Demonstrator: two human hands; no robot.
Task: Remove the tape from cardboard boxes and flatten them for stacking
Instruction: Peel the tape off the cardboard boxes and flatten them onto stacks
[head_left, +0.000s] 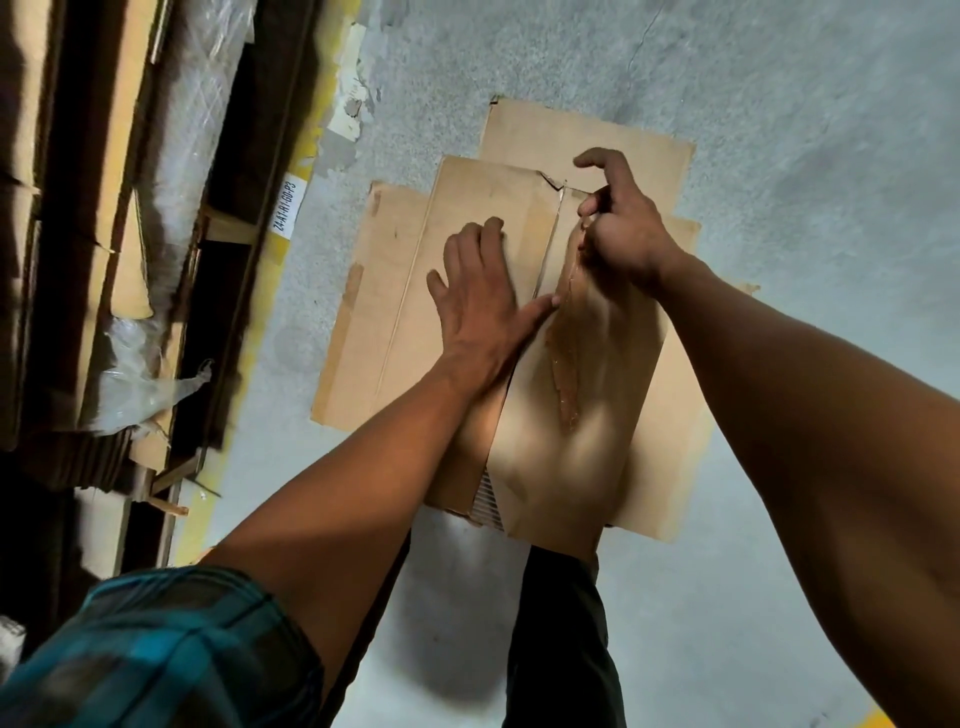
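Light, stiff cardboard box propped over flattened sheets on the floor, steadied by flat open left hand; thin, tear-prone tape pinched in right hand, probably best gripped low near the seam.

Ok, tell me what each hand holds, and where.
The right hand pinches the clear tape at its peeled upper end. The left hand holds nothing, pressing flat on the cardboard box.

Matt cardboard box, glossy clear tape, rough concrete floor.
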